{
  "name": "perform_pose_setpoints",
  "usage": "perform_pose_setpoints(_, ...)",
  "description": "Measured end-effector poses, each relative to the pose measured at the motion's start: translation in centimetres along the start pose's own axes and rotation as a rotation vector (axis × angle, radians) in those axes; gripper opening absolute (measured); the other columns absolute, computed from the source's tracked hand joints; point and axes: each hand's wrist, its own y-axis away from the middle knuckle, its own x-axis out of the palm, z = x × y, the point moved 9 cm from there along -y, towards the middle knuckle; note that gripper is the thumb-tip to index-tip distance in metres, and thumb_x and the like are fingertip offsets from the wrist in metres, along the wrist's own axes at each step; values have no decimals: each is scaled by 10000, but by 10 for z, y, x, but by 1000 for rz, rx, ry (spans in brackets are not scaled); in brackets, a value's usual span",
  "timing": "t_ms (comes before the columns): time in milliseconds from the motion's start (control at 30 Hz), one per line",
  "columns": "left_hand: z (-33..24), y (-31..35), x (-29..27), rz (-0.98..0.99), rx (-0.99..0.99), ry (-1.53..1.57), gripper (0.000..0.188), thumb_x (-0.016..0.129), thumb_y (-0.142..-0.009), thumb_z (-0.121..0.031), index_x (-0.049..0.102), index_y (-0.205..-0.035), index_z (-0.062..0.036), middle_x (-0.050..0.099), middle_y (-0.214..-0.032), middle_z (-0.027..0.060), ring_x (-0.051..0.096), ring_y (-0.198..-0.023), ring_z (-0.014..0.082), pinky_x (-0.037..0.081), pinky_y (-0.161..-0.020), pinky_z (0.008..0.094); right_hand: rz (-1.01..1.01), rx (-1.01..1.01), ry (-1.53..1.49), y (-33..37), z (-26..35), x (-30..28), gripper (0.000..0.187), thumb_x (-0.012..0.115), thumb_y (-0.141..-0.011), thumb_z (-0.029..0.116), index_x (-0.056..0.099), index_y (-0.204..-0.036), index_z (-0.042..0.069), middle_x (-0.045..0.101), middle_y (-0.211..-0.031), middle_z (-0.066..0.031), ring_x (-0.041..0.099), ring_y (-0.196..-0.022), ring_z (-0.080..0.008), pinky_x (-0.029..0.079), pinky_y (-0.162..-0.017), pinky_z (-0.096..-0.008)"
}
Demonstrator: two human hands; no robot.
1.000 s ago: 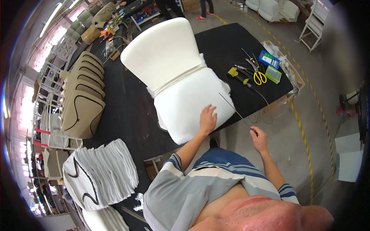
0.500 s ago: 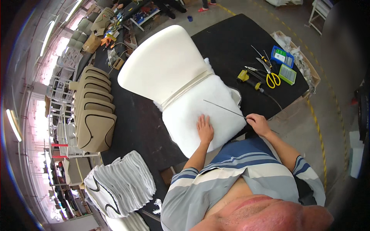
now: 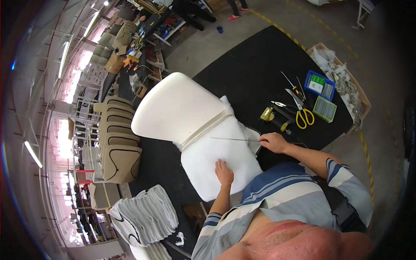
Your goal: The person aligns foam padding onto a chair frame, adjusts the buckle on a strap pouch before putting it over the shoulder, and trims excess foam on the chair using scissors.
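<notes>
In front of me lies a white padded seat cushion, joined by a seam band to a smooth cream cover piece on its far side. My left hand rests flat on the white padding, fingers stretched out. Above the cushion's right edge, my right hand pinches a long thin metal rod. The rod reaches left over the padding, close to the seam. Whether its tip touches the padding I cannot tell.
On the black table at right lie yellow-handled scissors, a yellow-and-black power tool, screwdrivers, a blue box and a green box. Stacked white covers sit at lower left, beige cushions behind them. A scrap-filled crate adjoins the table.
My right hand has moved left with the rod, whose tip is now nearer the seam. My left hand stays on the padding. The whole view has shifted, the cushion sitting lower.
</notes>
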Motion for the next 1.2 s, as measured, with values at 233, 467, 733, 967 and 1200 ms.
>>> perform_pose_setpoints(233, -8, -5, -1, 50, -86, 7, 497, 562, -806, -31, 527, -1298, 27, 411, -1523, 252, 335, -1454, 425, 311, -1168, 529, 130, -94, 20, -20, 3, 13, 268, 621, -916, 287, 728, -1055, 85, 740, -979, -156, 707, -940, -351, 551, -836, -455)
perform_pose_setpoints(467, -9, -8, 1, -15, -58, -15, 499, 561, -806, -26, 521, -1299, 43, 413, -1517, 265, 353, -1435, 447, 335, -1147, 537, 178, -58, -10, -15, 3, 25, 263, 635, -912, 282, 726, -1070, 92, 742, -975, -152, 711, -925, -349, 552, -820, -458)
perform_pose_setpoints(733, 0, -9, 2, -77, -66, 51, 445, 566, -815, -23, 542, -1256, 42, 432, -1475, 256, 368, -1415, 438, 335, -1143, 534, 136, 48, 44, -16, 28, 27, 264, 642, -909, 264, 721, -1056, 60, 735, -994, -154, 703, -945, -347, 547, -823, -426)
perform_pose_setpoints(967, 9, -3, -4, -91, -41, 181, 442, 546, -818, -29, 561, -1259, 1, 438, -1498, 227, 343, -1446, 417, 299, -1158, 537, -9, -78, 68, 3, 44, 65, 248, 619, -921, 266, 726, -1059, 90, 732, -948, -162, 699, -909, -371, 552, -791, -454)
perform_pose_setpoints(1200, 18, -1, -1, -3, -3, 234, 491, 559, -815, -47, 557, -1305, -13, 396, -1541, 202, 316, -1471, 398, 299, -1155, 536, 3, 64, 137, 25, 74, 88, 258, 628, -929, 275, 735, -1041, 69, 734, -974, -157, 701, -930, -362, 549, -810, -441)
